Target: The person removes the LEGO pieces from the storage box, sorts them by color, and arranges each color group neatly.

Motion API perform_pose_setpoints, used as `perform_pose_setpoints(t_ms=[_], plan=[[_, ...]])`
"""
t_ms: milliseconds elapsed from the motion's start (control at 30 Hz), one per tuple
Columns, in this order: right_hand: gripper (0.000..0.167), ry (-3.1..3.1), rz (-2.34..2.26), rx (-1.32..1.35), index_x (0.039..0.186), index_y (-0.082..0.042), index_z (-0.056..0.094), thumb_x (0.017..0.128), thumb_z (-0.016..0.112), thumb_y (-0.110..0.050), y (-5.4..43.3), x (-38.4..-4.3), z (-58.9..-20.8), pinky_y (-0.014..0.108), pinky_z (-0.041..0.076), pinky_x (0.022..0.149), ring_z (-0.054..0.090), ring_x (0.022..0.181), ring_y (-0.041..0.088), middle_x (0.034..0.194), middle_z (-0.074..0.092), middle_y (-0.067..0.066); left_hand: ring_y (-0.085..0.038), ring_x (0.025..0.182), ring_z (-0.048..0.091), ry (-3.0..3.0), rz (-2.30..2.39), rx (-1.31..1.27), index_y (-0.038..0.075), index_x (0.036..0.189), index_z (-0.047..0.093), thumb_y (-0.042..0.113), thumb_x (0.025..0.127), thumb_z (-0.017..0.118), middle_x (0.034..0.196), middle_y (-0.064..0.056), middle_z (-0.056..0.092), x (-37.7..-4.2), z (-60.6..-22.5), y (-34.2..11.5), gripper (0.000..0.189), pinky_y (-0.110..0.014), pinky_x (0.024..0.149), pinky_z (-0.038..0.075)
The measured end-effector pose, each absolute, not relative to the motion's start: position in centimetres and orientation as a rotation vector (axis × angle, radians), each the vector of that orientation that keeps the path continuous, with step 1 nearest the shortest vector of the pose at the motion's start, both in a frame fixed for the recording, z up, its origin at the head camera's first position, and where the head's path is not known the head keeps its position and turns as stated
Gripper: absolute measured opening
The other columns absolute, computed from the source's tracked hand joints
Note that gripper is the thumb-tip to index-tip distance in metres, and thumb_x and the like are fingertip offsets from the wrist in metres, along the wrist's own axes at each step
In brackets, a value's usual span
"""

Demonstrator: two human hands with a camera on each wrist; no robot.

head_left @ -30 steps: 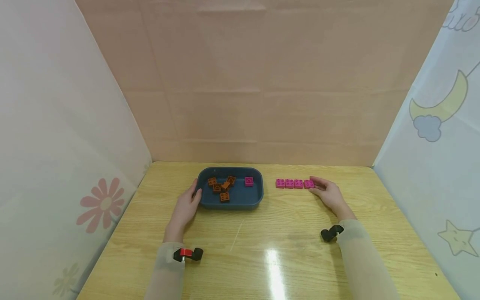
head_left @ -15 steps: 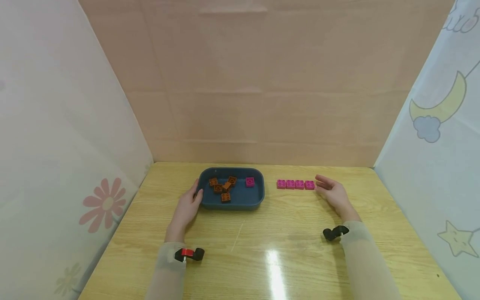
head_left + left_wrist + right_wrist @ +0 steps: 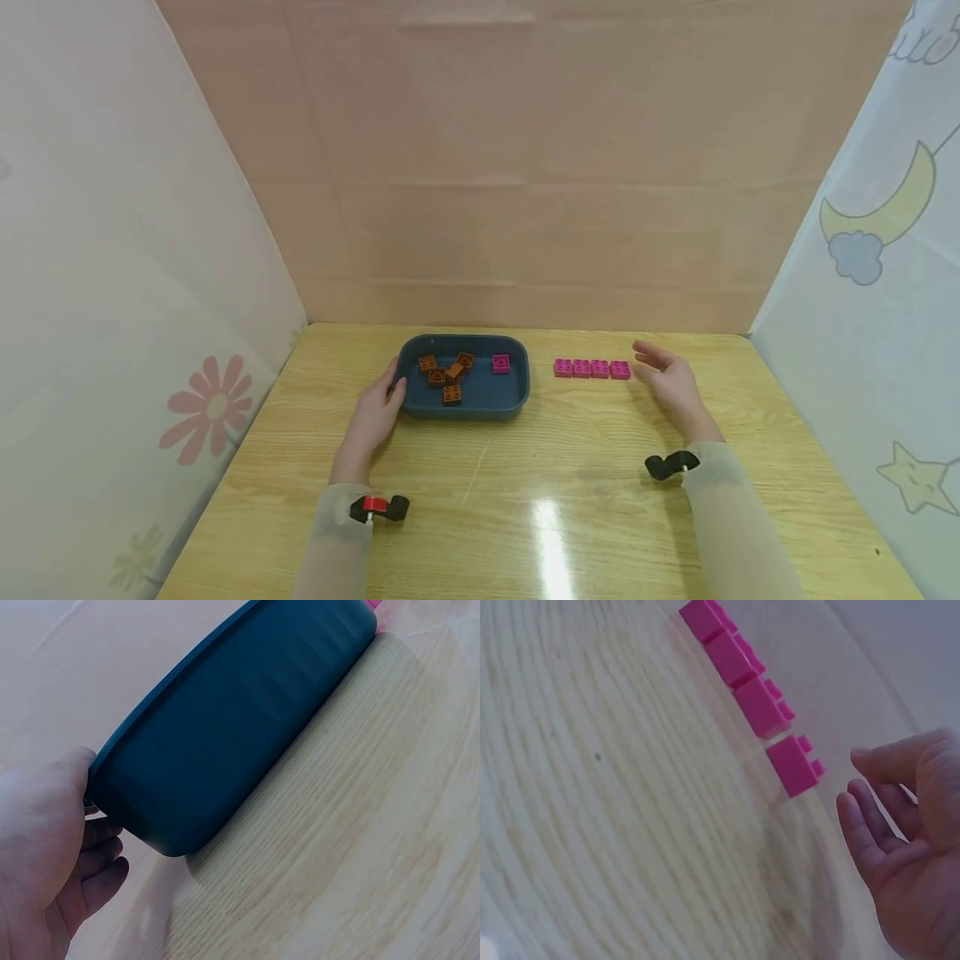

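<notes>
At the left end of the dark blue tray point(image 3: 480, 414), my left hand point(image 3: 373, 415) grips the side. In the left wrist view its thumb is at the rim of the tray point(image 3: 210, 742) and the other fingers bend by the end wall. Several orange building bricks point(image 3: 452, 395) and one pink building brick point(image 3: 500, 364) lie in the tray. To its right, several pink bricks point(image 3: 582, 369) form a row, studs up. My right hand point(image 3: 670, 389) is just right of the end pink brick point(image 3: 793, 766), apart from it, fingers loosely bent and holding nothing.
The wooden table point(image 3: 510, 475) carries the tray and the row. A beige cloth backdrop point(image 3: 525, 208) rises behind the table. Patterned cloth walls point(image 3: 862, 350) stand on both sides.
My right hand has let go of the end pink brick and drawn back slightly right and away. That brick stays at the row's end, with a small gap beside it. My left hand stays on the tray.
</notes>
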State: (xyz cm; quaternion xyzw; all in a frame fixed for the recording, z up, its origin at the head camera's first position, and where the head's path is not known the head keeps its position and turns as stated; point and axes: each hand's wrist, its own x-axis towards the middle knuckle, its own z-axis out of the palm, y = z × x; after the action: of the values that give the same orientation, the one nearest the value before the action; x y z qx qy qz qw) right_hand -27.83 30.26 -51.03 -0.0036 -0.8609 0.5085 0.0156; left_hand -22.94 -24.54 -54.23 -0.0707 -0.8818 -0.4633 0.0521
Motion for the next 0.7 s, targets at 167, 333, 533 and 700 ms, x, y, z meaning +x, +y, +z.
perform_pose_setpoints(t_ms=[167, 333, 533, 700], plan=[[0.053, -2.617, 1.534, 0.045, 0.156, -0.001, 0.054, 0.107, 0.067, -0.014, 28.1, -27.7, -49.5, 0.014, 0.048, 0.1, 0.052, 0.143, 0.04, 0.154, 0.057, 0.023, -0.039, 0.151, 0.042, -2.679, -1.406, -0.213, 0.001, 0.168, 0.031, 0.031, 0.117, 0.048, 0.166, -0.021, 0.041, -23.0, -54.3, -24.5, 0.062, -0.055, 0.122, 0.037], [0.048, -2.55, 1.626, 0.165, 0.152, 0.004, 0.056, 0.107, 0.066, -0.008, 24.3, -27.4, -47.5, 0.008, 0.05, 0.091, 0.053, 0.14, 0.043, 0.15, 0.057, 0.028, -0.041, 0.15, 0.042, -2.666, -1.403, -0.224, 0.0, 0.167, 0.031, 0.031, 0.117, 0.047, 0.165, -0.022, 0.041, -22.9, -54.1, -24.4, 0.061, -0.056, 0.121, 0.038], [0.045, -2.517, 1.752, 0.339, 0.148, 0.006, 0.06, 0.105, 0.068, -0.005, 18.0, -27.7, -46.7, 0.016, 0.052, 0.099, 0.058, 0.136, 0.041, 0.146, 0.062, 0.026, -0.041, 0.149, 0.044, -2.648, -1.407, -0.235, 0.0, 0.167, 0.032, 0.032, 0.117, 0.047, 0.164, -0.023, 0.042, -22.9, -54.2, -24.5, 0.062, -0.057, 0.12, 0.039], [0.045, -2.483, 1.887, 0.379, 0.146, 0.004, 0.063, 0.102, 0.071, -0.002, 11.5, -27.3, -46.5, 0.032, 0.056, 0.104, 0.062, 0.133, 0.039, 0.143, 0.065, 0.025, -0.042, 0.149, 0.044, -2.655, -1.394, -0.231, -0.001, 0.167, 0.032, 0.031, 0.117, 0.047, 0.164, -0.023, 0.042, -23.0, -54.4, -24.5, 0.061, -0.057, 0.12, 0.039]])
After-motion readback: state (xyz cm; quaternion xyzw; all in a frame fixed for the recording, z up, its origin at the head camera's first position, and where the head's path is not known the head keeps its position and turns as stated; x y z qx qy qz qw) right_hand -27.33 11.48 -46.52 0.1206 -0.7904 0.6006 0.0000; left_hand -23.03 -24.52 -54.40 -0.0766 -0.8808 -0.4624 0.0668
